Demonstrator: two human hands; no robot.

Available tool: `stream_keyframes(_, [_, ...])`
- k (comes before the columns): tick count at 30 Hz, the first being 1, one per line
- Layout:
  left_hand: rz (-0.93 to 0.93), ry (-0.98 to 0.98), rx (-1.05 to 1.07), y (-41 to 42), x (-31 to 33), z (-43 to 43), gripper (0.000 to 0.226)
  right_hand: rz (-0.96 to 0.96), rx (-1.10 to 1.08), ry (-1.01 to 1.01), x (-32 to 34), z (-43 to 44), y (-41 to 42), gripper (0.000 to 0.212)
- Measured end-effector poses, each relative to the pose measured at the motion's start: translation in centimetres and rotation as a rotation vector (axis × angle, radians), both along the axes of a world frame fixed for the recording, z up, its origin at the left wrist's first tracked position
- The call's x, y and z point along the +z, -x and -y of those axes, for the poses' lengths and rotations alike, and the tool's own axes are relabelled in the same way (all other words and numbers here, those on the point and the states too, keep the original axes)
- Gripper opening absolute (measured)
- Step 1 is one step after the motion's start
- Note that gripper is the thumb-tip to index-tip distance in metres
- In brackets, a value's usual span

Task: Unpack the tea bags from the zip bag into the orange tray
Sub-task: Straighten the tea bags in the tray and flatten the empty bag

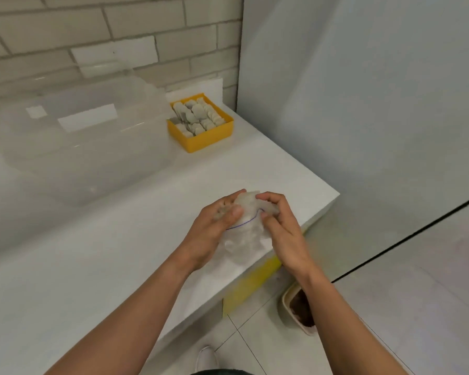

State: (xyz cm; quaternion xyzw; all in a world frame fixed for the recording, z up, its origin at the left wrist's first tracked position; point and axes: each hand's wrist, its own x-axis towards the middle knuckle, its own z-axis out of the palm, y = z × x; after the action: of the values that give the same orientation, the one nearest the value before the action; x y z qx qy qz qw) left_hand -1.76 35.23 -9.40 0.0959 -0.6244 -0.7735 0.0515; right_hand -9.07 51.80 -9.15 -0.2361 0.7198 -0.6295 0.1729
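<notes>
While both hands pinch the crumpled clear plastic zip bag, fingers clamped, emptying into the tea-bag-filled orange tray looks nearly done.

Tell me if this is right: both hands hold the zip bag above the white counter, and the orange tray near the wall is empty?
Not quite: the head view shows the orange tray holding rows of tea bags. The rest stands: the left hand and right hand hold the zip bag above the white counter.

Crumpled clear zip bag; orange tray full of pale tea bags
</notes>
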Motion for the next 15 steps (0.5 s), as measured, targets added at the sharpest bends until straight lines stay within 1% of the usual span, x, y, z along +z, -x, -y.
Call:
stream_keyframes(1, [0.020, 0.075, -0.048, 0.7, 0.2, -1.5, 0.060, 0.000, 0.009, -0.017, 0.2, -1.2, 0.5, 0.036])
stream_keyframes(2, [0.040, 0.156, -0.064, 1.4, 0.4, -3.1, 0.064, -0.005, 0.014, -0.045, 0.2, -2.3, 0.9, 0.040])
stream_keyframes(3, [0.045, 0.225, -0.048, 1.9, 0.5, -4.8, 0.062, -0.014, 0.003, -0.072, 0.2, -3.6, 1.3, 0.048])
stream_keyframes(4, [0.040, 0.276, -0.005, 2.5, 0.5, -6.4, 0.055, -0.014, -0.033, -0.082, 0.2, -4.8, 1.4, 0.055])
stream_keyframes(6, [0.005, 0.315, 0.076, 3.4, 0.3, -9.4, 0.040, 0.032, -0.180, -0.031, -0.2, -7.7, 1.3, 0.062])
stream_keyframes(9, [0.017, 0.329, 0.118, 4.9, -0.2, -13.5, 0.036, 0.195, -0.378, 0.191, -1.4, -12.8, 0.2, 0.057])
stream_keyframes(10, [0.045, 0.349, 0.137, 5.4, -0.5, -14.9, 0.031, 0.225, -0.418, 0.255, -2.1, -14.7, -0.5, 0.052])
stream_keyframes(11, [0.063, 0.372, 0.154, 5.8, -0.9, -16.3, 0.028, 0.201, -0.453, 0.265, -2.6, -16.6, -1.3, 0.048])
stream_keyframes(12, [0.062, 0.389, 0.158, 6.0, -1.3, -17.6, 0.031, 0.138, -0.468, 0.209, -3.1, -18.4, -2.2, 0.048])
stream_keyframes(13, [0.047, 0.397, 0.144, 6.2, -1.9, -19.0, 0.038, 0.075, -0.442, 0.117, -3.8, -19.9, -3.0, 0.052])
stream_keyframes(15, [0.037, 0.428, 0.080, 6.2, -3.3, -21.6, 0.051, 0.026, -0.296, -0.032, -5.4, -22.0, -4.3, 0.068])
